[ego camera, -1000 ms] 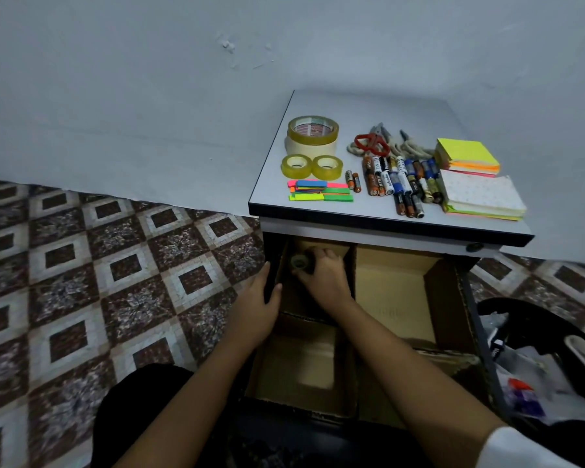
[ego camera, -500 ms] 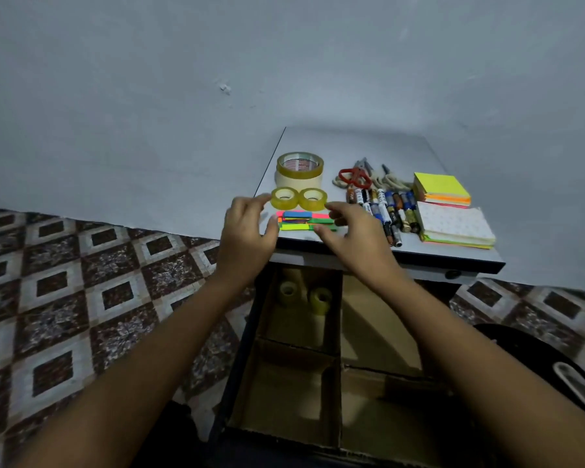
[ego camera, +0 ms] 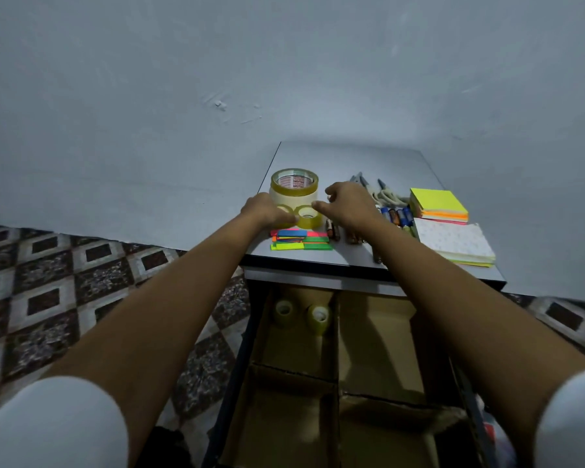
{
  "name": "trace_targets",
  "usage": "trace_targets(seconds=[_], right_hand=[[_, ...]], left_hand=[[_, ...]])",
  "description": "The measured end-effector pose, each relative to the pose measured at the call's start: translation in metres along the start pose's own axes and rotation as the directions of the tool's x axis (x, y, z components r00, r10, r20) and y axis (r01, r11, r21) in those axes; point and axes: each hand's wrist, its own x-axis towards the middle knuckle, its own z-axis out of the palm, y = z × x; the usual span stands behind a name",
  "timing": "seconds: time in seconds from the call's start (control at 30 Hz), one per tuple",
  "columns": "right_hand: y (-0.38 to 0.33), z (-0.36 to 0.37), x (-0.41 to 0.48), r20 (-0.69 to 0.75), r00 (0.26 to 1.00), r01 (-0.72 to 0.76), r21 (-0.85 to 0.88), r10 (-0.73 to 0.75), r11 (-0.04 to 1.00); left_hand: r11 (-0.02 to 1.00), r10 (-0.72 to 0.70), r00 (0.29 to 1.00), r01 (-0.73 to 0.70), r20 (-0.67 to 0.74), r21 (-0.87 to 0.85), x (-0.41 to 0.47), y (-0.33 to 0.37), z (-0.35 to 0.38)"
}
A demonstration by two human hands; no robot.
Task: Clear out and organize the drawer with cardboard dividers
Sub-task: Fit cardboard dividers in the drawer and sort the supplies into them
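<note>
The person reaches both arms over the open drawer (ego camera: 379,336) to the table top (ego camera: 368,157). The left hand (ego camera: 267,211) curls its fingers down over one small tape roll (ego camera: 283,211), gripping it and hiding most of it. The right hand (ego camera: 348,206) is loosely bent, with its thumb stretched toward a second small roll (ego camera: 307,217) just beside the first (whether the thumb touches it cannot be told), and it holds nothing. Behind both rolls stands a stack of wide tape (ego camera: 294,187). In front of them lie coloured sticky flags (ego camera: 301,239). To the right are batteries (ego camera: 397,216), partly hidden by the right wrist, and beyond those a yellow note pad (ego camera: 438,204) and a white note pad (ego camera: 453,243). Below the table top, cardboard dividers (ego camera: 294,372) split the drawer into compartments. The rear left compartment holds two more tape rolls (ego camera: 283,310), standing on edge side by side near its back wall. A patterned tile floor (ego camera: 81,282) lies to the left.
</note>
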Motion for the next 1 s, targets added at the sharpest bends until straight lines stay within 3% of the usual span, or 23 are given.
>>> trace_targets(seconds=[0.33, 0.5, 0.7, 1.0], right_hand=[[-0.011, 0.012, 0.019, 0.182, 0.982, 0.003, -0.230, 0.040, 0.973], [-0.013, 0.021, 0.024, 0.207, 0.977, -0.001, -0.217, 0.047, 0.976], [-0.014, 0.018, 0.018, 0.118, 0.993, -0.005, -0.176, 0.026, 0.984], [-0.016, -0.024, -0.050, -0.099, 0.991, 0.098, 0.090, -0.090, 0.991]], left_hand=[[0.999, 0.037, 0.994, -0.035, -0.104, 0.022, -0.004, -0.012, -0.016], [0.998, 0.062, 0.988, -0.057, -0.144, 0.034, -0.005, -0.023, -0.029], [0.996, 0.094, 0.981, -0.094, -0.168, 0.008, -0.012, -0.025, -0.032], [0.969, 0.234, 0.955, -0.245, -0.182, -0.041, -0.069, -0.022, -0.023]])
